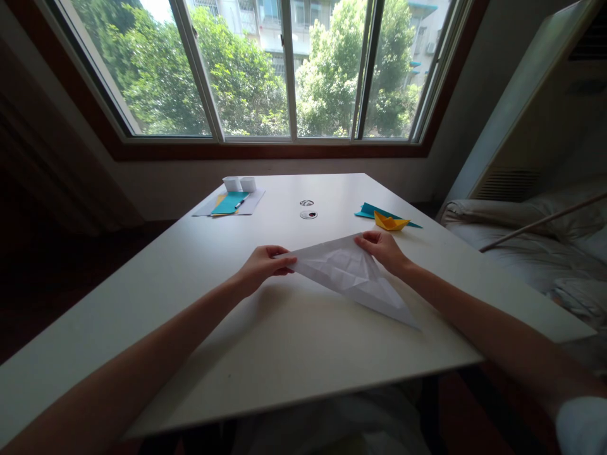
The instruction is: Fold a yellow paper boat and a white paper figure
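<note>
A creased sheet of white paper [348,272], folded into a triangle, is held above the near part of the table. My left hand [265,268] pinches its left corner between thumb and fingers. At the upper right corner, my right hand [382,248] grips the paper's edge. The third corner points down to the right, close to the tabletop. Creases run across the middle of the paper. Just beyond my right hand sit a yellow paper boat [389,221] and a blue folded paper plane [374,210].
The white table [190,354] stands before a window [289,76]. Two white paper boxes [239,184] stand at the far left, by blue paper [230,203], a pen [243,201] and other sheets. Two round stickers or discs [308,215] lie mid-table. A covered couch [516,234] is at right.
</note>
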The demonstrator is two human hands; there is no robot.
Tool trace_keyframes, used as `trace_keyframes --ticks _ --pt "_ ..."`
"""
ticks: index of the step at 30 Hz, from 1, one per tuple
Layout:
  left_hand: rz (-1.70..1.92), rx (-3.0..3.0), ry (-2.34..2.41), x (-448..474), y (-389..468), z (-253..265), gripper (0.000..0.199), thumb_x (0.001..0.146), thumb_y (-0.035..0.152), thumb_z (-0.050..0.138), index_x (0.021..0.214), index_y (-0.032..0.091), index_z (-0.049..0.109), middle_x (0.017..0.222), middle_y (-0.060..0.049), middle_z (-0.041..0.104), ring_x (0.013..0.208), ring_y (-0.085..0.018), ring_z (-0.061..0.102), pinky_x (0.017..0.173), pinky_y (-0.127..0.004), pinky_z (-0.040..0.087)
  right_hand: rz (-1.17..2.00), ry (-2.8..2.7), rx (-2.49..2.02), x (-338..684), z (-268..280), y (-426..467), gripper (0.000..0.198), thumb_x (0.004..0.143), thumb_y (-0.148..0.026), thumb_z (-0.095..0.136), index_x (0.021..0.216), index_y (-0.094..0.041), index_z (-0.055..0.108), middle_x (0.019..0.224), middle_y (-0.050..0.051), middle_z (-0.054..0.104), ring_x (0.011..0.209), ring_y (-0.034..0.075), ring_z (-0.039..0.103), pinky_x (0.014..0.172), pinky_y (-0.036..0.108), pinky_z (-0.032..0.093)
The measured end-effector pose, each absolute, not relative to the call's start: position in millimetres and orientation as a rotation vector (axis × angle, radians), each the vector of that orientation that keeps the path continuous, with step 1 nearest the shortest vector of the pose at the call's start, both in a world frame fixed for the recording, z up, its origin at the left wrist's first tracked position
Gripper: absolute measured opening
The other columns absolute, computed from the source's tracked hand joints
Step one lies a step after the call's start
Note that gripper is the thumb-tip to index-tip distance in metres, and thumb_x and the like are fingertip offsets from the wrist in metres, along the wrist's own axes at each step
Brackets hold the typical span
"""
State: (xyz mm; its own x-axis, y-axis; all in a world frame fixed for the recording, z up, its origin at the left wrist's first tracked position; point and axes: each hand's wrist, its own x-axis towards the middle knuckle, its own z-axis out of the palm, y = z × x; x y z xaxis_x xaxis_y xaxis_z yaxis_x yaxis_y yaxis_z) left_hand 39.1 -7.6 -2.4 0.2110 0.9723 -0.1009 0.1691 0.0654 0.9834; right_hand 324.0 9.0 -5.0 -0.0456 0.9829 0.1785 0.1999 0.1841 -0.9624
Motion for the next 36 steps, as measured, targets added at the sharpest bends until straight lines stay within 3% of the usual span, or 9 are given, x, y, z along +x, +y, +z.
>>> trace_keyframes --ticks 12,26,36 --pt "0.989 1.059 1.133 34.2 2.2 -12.8 0.031 0.056 0.019 0.080 0.084 0.011 0.067 0.079 -0.006 0.069 0.068 -0.010 0.063 0.066 -0.016 0.052 0.976 -1.386 -1.161 327.1 -10.1 11.9 0.039 0.055 -0.044 0.074 0.078 -0.015 0.065 0.077 0.004 0.065 0.069 0.015 0.057 0.064 0.027 0.047" --pt "1.041 1.153 1.138 36.3 -0.4 -7.6 0.032 0.058 0.025 0.078 0.085 0.012 0.068 0.083 -0.007 0.070 0.072 -0.013 0.064 0.072 -0.022 0.052 0.977 -1.355 -1.171 332.7 -12.4 16.4 0.040 0.052 -0.046 0.074 0.074 -0.015 0.064 0.075 0.005 0.066 0.066 0.016 0.058 0.060 0.029 0.047" --pt "1.039 1.163 1.096 31.2 1.5 -10.2 0.032 0.063 0.026 0.076 0.091 0.013 0.068 0.093 -0.009 0.069 0.082 -0.016 0.065 0.078 -0.023 0.051 1.003 -1.325 -1.131 335.2 -16.5 20.4 0.038 0.051 -0.045 0.076 0.074 -0.016 0.065 0.077 0.004 0.067 0.071 0.017 0.060 0.069 0.031 0.049"
